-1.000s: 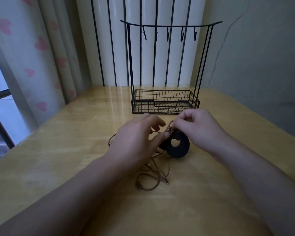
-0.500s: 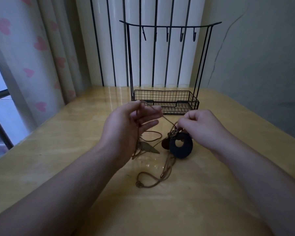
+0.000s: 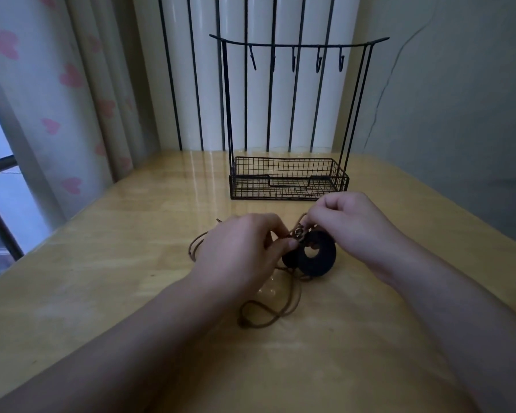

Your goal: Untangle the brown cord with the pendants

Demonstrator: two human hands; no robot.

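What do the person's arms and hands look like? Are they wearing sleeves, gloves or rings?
Both arms are bare as far as the picture shows: no sleeves. The left hand and the right hand wear no gloves. No rings, watch or bracelets show. The light is dim, so small details are hard to tell.

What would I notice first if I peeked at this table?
Two hands meet mid-table: the left hand and right hand pinch a thin brown cord beside a dark ring-shaped pendant lying on the wooden table. Behind them stands a black wire rack with hooks.
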